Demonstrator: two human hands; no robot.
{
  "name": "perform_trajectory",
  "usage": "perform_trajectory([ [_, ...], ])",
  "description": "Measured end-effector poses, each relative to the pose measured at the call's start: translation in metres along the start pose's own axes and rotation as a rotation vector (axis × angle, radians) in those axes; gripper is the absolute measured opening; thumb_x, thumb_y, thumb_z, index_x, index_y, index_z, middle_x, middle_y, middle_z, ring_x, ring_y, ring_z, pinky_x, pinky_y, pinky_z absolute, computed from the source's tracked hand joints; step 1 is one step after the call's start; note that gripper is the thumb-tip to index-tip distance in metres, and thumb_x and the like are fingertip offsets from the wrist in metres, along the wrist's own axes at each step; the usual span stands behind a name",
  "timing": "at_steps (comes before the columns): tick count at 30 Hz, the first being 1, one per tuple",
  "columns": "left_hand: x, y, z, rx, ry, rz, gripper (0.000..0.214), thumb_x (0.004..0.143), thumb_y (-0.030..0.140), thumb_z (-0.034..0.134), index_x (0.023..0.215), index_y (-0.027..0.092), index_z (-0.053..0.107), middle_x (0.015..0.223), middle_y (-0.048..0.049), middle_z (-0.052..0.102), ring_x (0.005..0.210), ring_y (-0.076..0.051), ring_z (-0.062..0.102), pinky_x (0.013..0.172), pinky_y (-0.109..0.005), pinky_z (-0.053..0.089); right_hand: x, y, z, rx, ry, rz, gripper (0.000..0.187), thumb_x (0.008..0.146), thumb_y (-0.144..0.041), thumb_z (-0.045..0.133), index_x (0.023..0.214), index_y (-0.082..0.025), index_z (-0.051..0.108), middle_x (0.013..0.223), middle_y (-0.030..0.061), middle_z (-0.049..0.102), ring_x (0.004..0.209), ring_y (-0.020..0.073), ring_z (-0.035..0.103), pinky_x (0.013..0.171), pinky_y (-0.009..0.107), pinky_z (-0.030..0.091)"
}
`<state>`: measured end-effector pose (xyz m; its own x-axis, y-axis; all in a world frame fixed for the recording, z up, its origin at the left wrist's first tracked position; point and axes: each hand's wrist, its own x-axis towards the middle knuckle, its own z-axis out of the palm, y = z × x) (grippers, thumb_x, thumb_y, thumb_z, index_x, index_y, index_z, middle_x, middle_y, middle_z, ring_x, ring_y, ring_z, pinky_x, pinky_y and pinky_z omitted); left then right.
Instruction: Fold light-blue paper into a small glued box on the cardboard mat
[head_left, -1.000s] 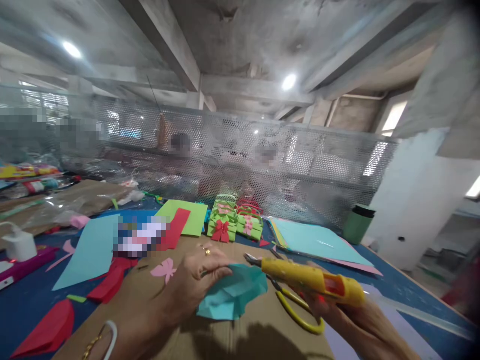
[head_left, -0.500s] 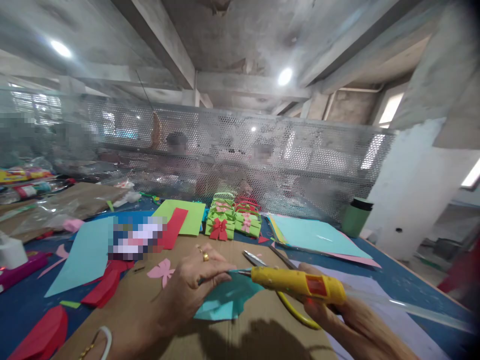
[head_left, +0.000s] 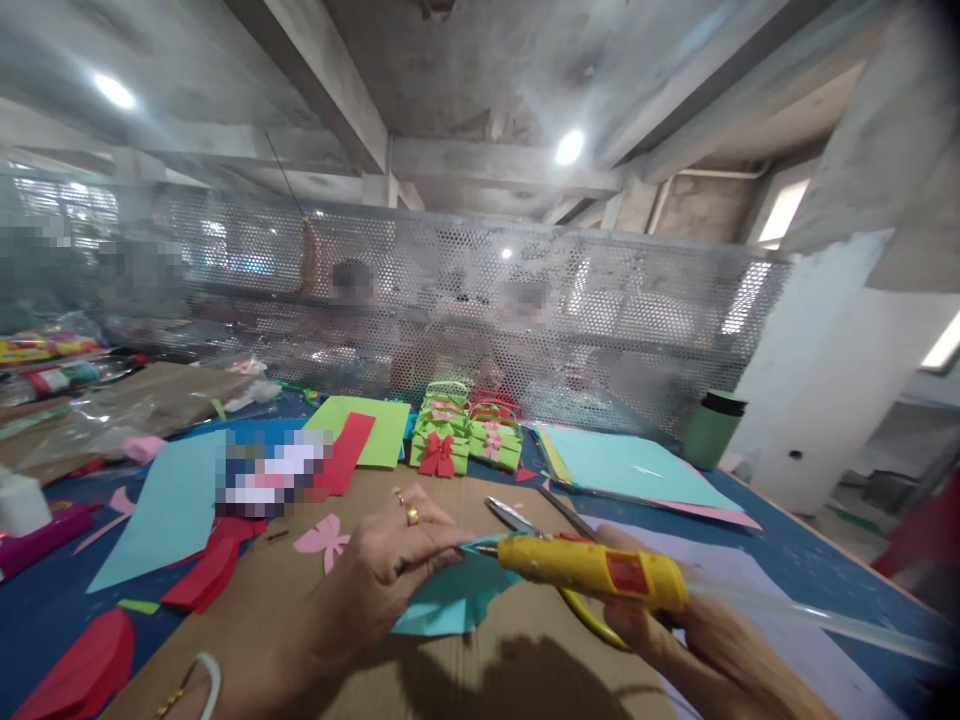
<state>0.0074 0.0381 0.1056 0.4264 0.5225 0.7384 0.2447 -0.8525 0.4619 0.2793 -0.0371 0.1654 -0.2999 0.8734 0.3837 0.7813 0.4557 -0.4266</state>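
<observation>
Between the thumb and fingers of my left hand [head_left: 397, 555] is pinched a piece of light blue paper [head_left: 450, 600], part of it hanging below over the cardboard. A yellow hot glue gun [head_left: 592, 568] is gripped in my right hand [head_left: 675, 620], a clear glue stick [head_left: 810, 615] poking out of its back end. Its metal nozzle points left and meets the paper's upper edge right at my left fingertips. Partly behind the gun lie scissors [head_left: 514, 515] with yellow handles. A pink paper bow shape [head_left: 324, 541] rests left of my left hand.
Small green paper bags [head_left: 441, 430] with red and pink bows stand at the back of the cardboard [head_left: 517, 670]. Coloured sheets [head_left: 630, 465], red paper pieces [head_left: 82, 665] and a green cup [head_left: 712, 430] lie or stand around. A perforated metal screen [head_left: 450, 300] borders the table, people beyond it.
The glue gun has shifted slightly left, its nozzle now closer in at the paper's edge by my left fingers. The blue paper has tilted a little; my left hand has barely moved.
</observation>
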Motion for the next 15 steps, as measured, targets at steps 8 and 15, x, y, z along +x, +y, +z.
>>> perform_trajectory([
  [8, -0.002, -0.0024, 0.0007, 0.005, 0.032, 0.067, 0.021, 0.094, 0.017, 0.059, 0.106, 0.026, 0.073, 0.089, -0.003, 0.069, 0.083, -0.016, 0.062, 0.072, -0.027, 0.048, -0.003, 0.0032, 0.0025, -0.057, 0.013, -0.001, 0.039, 0.09, -0.056, 0.047, 0.085, -0.029, 0.074, 0.076, 0.0019, 0.073, 0.07, 0.0212, 0.07, 0.064, 0.028, 0.06],
  [15, -0.0001, -0.0026, 0.0012, 0.017, 0.057, 0.092, 0.023, 0.095, 0.016, 0.056, 0.107, 0.025, 0.073, 0.087, -0.0037, 0.068, 0.081, -0.016, 0.063, 0.07, -0.027, 0.05, -0.0043, 0.0024, 0.0024, -0.08, 0.008, -0.032, 0.037, 0.091, -0.054, 0.047, 0.084, -0.029, 0.074, 0.079, 0.0019, 0.073, 0.072, 0.0204, 0.07, 0.07, 0.028, 0.061],
])
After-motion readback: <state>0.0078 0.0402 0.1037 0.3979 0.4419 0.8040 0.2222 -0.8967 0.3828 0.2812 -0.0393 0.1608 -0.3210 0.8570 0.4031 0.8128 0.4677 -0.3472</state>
